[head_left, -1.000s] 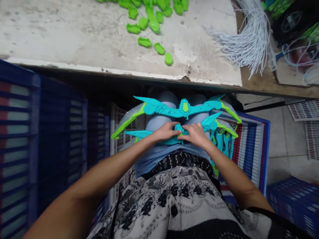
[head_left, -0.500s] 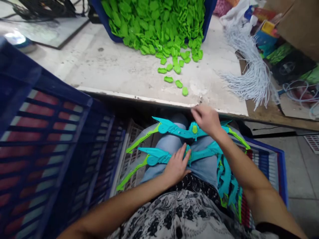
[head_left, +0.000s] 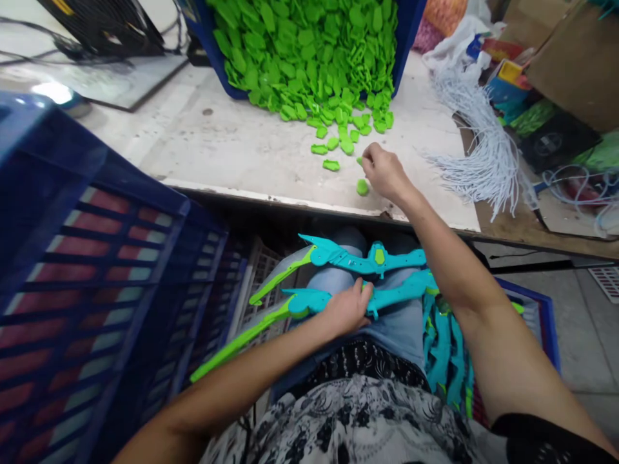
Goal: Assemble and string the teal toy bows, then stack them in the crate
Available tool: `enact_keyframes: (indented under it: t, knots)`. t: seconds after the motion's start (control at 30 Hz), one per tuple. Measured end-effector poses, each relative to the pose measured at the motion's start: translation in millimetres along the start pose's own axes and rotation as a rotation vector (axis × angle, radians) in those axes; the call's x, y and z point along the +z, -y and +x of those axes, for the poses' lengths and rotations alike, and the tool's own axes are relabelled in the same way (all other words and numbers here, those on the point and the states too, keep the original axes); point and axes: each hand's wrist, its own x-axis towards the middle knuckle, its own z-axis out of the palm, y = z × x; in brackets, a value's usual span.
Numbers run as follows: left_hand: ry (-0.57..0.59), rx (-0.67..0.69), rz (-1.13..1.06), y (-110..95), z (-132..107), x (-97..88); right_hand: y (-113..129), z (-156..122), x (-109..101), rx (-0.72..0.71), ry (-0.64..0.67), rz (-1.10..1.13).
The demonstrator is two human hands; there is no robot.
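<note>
Two turquoise toy bows with lime-green limbs lie across my lap. My left hand [head_left: 349, 308] is wrapped round the middle of the nearer toy bow [head_left: 401, 293]. The farther toy bow [head_left: 348, 258] rests on my knees, a green piece set in its centre. Over the table, my right hand [head_left: 382, 169] pinches a small green plastic piece [head_left: 360, 160], mostly hidden by the fingers. Close below it lies another loose green piece [head_left: 362, 187]. More such pieces spill out of a tipped blue bin [head_left: 227, 84].
A bundle of white cords [head_left: 488, 154] lies at the table's right. Blue crates [head_left: 111, 167] stand on my left. On my right, another crate [head_left: 532, 299] holds several turquoise bows [head_left: 442, 348]. The table edge [head_left: 290, 200] runs above my knees.
My right hand has moved from above the farther bow up to the table and taken a green piece. My left hand has closed round the nearer bow, which has tilted.
</note>
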Motion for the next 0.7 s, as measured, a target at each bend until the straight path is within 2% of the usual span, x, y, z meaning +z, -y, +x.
enact_keyframes:
  t: [0.07,0.1,0.2,0.27,0.37,0.5,0.7]
  knots:
    - [0.002,0.051,-0.125,9.2,5.4,-16.9,-0.5,-36.4,-22.7,-0.042,0.014,0.109]
    - [0.019,0.081,-0.192,13.9,9.3,-24.4,0.3,-58.5,-32.9,-0.061,0.060,0.155]
    - [0.163,0.139,-0.423,25.1,23.5,-37.3,4.0,-131.5,-52.1,-0.119,0.289,0.278]
    - [0.311,0.124,-0.661,29.0,32.5,-36.2,5.2,-176.9,-52.1,-0.098,0.429,0.333]
    - [0.483,0.031,-0.977,31.4,42.8,-25.4,4.8,-227.8,-35.4,0.007,0.534,0.366]
    - [0.542,0.005,-1.064,32.8,49.5,-12.9,5.0,-257.7,-4.9,-0.024,0.537,0.403]
    - [0.501,-0.056,-1.080,32.0,50.6,-6.7,6.4,-262.0,20.2,-0.085,0.532,0.435]
